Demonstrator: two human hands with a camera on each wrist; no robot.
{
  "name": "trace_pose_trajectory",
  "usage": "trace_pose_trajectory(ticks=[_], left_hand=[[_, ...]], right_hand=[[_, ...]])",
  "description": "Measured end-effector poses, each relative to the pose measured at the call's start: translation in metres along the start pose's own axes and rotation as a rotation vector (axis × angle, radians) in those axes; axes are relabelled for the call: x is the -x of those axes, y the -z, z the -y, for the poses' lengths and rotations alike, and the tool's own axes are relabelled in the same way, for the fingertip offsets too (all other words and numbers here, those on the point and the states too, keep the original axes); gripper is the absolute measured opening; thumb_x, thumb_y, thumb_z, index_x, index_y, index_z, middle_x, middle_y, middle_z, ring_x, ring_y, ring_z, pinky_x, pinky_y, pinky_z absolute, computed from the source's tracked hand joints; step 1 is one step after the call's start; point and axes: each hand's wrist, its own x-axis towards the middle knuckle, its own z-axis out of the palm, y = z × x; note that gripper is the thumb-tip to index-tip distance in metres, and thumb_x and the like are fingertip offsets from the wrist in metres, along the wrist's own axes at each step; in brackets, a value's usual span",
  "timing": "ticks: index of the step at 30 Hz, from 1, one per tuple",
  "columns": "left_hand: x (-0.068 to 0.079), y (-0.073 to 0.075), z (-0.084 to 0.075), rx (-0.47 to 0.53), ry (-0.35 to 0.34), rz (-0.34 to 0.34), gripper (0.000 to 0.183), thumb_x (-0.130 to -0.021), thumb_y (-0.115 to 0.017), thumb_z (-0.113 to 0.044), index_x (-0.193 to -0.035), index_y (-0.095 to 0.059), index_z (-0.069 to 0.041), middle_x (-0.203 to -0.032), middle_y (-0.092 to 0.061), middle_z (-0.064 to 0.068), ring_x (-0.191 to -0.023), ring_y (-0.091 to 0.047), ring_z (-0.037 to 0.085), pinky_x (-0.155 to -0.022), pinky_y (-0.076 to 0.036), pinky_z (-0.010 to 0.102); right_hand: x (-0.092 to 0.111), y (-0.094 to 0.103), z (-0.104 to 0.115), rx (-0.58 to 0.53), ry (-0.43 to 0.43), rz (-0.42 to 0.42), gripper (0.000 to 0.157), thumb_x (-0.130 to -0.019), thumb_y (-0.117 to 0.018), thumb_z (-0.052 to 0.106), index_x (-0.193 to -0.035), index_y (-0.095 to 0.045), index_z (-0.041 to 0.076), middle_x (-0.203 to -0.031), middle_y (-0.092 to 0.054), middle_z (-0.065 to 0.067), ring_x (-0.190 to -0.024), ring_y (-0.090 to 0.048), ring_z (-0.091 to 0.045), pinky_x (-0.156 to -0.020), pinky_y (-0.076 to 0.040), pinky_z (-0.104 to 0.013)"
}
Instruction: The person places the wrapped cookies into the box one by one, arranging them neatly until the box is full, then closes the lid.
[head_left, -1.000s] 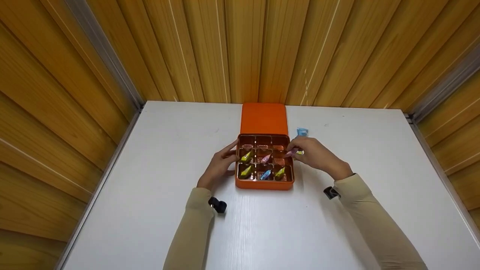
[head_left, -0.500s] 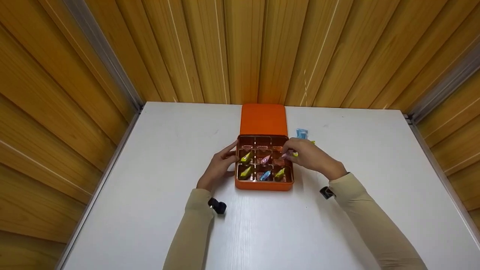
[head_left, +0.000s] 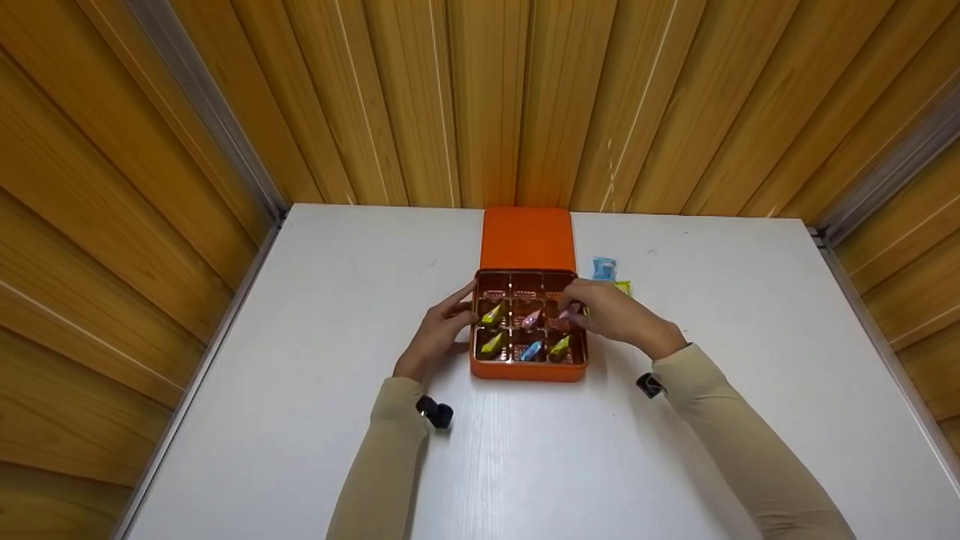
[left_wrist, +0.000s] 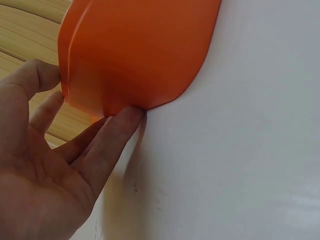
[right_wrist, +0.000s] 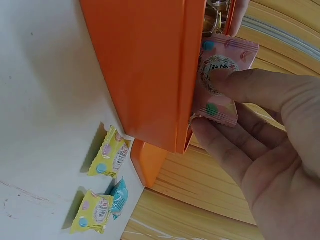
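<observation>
Pink-wrapped candy (right_wrist: 222, 59) — pinched between thumb and fingers of the right hand (head_left: 619, 315) — is at the middle row's right compartment (head_left: 557, 325) in an orange box (head_left: 529, 372) on a white counter (head_left: 540, 465). The left hand (head_left: 433, 337), fingers apart, touches the box's left side. Five other candies (head_left: 491, 313) sit in the near and middle rows; a blue candy (head_left: 604, 268) and two yellow candies (right_wrist: 92, 214) lie to the right.

The right hand (head_left: 611, 312) hides most of the pink sweet (right_wrist: 222, 57) in the head view
</observation>
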Motion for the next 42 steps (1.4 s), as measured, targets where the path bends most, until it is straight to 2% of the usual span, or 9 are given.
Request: trace_pose_trajectory(ticks=[7,14,22,31,42], left_hand=[[-0.0015,-0.0010,0.0004,-0.008,0.014,-0.025,0.066,-0.099,-0.062,-0.016,-0.160,-0.049,-0.037,-0.148,-0.058,0.017,-0.127,-0.059,0.032,-0.087,-0.062,0.052],[-0.0021,-0.0013,0.0008,-0.019,0.017,-0.029,0.065,-0.100,-0.063,-0.017,-0.160,-0.049,-0.038,-0.149,-0.057,0.017,-0.129,-0.059,0.033,-0.089,-0.061,0.054],[-0.0026,-0.0009,0.0016,-0.034,0.005,-0.024,0.065,-0.101,-0.062,-0.016,-0.161,-0.048,-0.038,-0.148,-0.058,0.017,-0.126,-0.060,0.032,-0.085,-0.062,0.051],[-0.0032,-0.0011,0.0026,-0.025,0.005,-0.022,0.064,-0.102,-0.062,-0.018,-0.160,-0.049,-0.039,-0.150,-0.058,0.017,-0.128,-0.060,0.033,-0.090,-0.061,0.052],[-0.0028,-0.0005,0.0040,-0.015,-0.007,-0.018,0.065,-0.101,-0.062,-0.015,-0.161,-0.049,-0.037,-0.146,-0.060,0.017,-0.126,-0.060,0.032,-0.085,-0.063,0.050]], right_hand=[[-0.0023,-0.0039,-0.0042,0.012,0.038,-0.019,0.017,-0.091,-0.078,-0.007,-0.104,-0.074,0.003,-0.100,-0.069,-0.007,-0.092,-0.066,-0.025,-0.084,-0.059,-0.045],[-0.0033,-0.0054,-0.0050,0.008,0.047,-0.014,0.014,-0.092,-0.079,-0.004,-0.104,-0.075,0.003,-0.098,-0.068,-0.007,-0.089,-0.064,-0.024,-0.081,-0.059,-0.043],[-0.0027,-0.0058,-0.0057,0.021,0.038,-0.004,0.016,-0.092,-0.078,-0.005,-0.105,-0.074,0.003,-0.100,-0.068,-0.007,-0.090,-0.063,-0.023,-0.083,-0.059,-0.043],[-0.0012,-0.0057,-0.0033,0.042,0.036,0.008,0.019,-0.092,-0.077,-0.006,-0.108,-0.074,0.002,-0.103,-0.068,-0.007,-0.093,-0.066,-0.024,-0.085,-0.060,-0.043],[-0.0014,-0.0071,-0.0025,0.049,0.030,0.025,0.018,-0.093,-0.076,-0.005,-0.110,-0.074,0.001,-0.105,-0.068,-0.009,-0.096,-0.066,-0.026,-0.087,-0.059,-0.045]])
